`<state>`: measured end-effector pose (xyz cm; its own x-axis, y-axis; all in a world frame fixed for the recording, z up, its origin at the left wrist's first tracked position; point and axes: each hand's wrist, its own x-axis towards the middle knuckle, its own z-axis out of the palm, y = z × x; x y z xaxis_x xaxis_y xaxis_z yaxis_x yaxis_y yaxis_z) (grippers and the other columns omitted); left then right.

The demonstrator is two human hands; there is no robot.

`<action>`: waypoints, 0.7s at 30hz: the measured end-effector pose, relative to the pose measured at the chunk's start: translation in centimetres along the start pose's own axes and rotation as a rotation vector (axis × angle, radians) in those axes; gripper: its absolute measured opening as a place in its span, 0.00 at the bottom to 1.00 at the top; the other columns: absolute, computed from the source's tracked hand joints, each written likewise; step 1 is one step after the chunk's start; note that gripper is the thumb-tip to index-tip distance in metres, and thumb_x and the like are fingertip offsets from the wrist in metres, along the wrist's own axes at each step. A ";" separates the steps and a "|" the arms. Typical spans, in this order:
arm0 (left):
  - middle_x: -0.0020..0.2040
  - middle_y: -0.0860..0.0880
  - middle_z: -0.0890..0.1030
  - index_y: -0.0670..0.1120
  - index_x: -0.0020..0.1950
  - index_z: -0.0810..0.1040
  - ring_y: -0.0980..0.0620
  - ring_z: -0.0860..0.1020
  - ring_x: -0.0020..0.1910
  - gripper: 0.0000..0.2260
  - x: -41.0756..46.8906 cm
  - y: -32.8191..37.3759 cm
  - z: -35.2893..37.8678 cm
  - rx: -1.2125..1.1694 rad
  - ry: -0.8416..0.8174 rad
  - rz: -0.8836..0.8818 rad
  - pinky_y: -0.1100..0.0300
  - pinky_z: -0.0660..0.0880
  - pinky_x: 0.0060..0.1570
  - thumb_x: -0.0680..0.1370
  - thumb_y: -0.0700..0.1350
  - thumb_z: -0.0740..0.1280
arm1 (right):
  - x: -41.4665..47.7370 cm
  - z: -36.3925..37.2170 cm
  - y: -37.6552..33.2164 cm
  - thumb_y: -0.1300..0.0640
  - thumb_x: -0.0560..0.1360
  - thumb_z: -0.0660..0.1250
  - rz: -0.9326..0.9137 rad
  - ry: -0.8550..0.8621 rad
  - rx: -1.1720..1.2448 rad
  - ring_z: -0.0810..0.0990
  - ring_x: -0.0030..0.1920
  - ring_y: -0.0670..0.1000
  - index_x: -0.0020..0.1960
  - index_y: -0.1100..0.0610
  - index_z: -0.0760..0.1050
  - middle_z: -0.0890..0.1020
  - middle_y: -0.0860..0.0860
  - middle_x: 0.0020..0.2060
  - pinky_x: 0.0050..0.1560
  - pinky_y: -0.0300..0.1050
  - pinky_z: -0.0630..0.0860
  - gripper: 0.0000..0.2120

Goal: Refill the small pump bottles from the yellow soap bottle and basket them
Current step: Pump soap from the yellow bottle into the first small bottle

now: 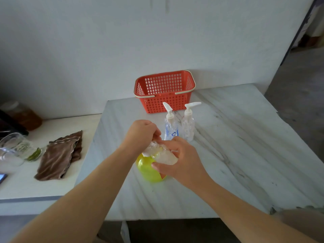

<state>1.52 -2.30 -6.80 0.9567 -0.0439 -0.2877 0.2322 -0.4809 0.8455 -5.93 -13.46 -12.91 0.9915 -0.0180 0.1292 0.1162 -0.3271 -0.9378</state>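
A small clear pump bottle [164, 156] lies tilted in my right hand [182, 160], whose fingers curl round its body. My left hand [142, 135] grips the bottle's top end; the pump head is hidden under those fingers. Directly beneath both hands stands the yellow soap bottle [149, 170] on the marble table [236, 155]. Behind my hands stand two more small pump bottles with white pumps: one with blue hearts [171, 123] and one clear [189, 122]. A red plastic basket [164, 91] with cream handles sits at the table's far edge, with nothing visible inside.
A lower white counter [52, 186] adjoins the table on the left, holding a folded brown cloth [60, 155], glass cups [15, 148], a jar [26, 114] and a phone corner [2, 178]. A wall rises right behind the basket. The table's right edge drops to the floor.
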 end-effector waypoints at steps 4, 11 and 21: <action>0.36 0.42 0.83 0.39 0.37 0.79 0.45 0.80 0.36 0.11 0.1 -0.3 0.1 0.017 0.007 0.001 0.52 0.77 0.48 0.74 0.35 0.58 | -0.3 0.1 0.1 0.37 0.56 0.70 0.015 -0.007 0.032 0.79 0.46 0.48 0.55 0.39 0.79 0.75 0.46 0.42 0.50 0.49 0.78 0.27; 0.35 0.44 0.83 0.41 0.36 0.79 0.46 0.79 0.37 0.10 -0.2 0.2 -0.1 0.021 -0.003 -0.027 0.53 0.77 0.46 0.73 0.36 0.60 | -0.1 -0.1 -0.1 0.38 0.56 0.70 -0.008 -0.006 0.019 0.78 0.46 0.47 0.50 0.33 0.76 0.75 0.46 0.42 0.50 0.44 0.78 0.22; 0.34 0.44 0.82 0.40 0.36 0.79 0.46 0.78 0.37 0.11 0.1 0.3 -0.3 0.051 0.001 -0.015 0.54 0.76 0.44 0.73 0.35 0.59 | 0.2 0.1 -0.1 0.37 0.56 0.70 -0.022 0.003 0.012 0.79 0.47 0.46 0.48 0.30 0.74 0.76 0.47 0.42 0.50 0.42 0.77 0.20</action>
<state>1.69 -2.21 -6.49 0.9535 -0.0354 -0.2993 0.2370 -0.5254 0.8172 -5.73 -13.33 -12.79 0.9884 -0.0136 0.1509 0.1390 -0.3157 -0.9386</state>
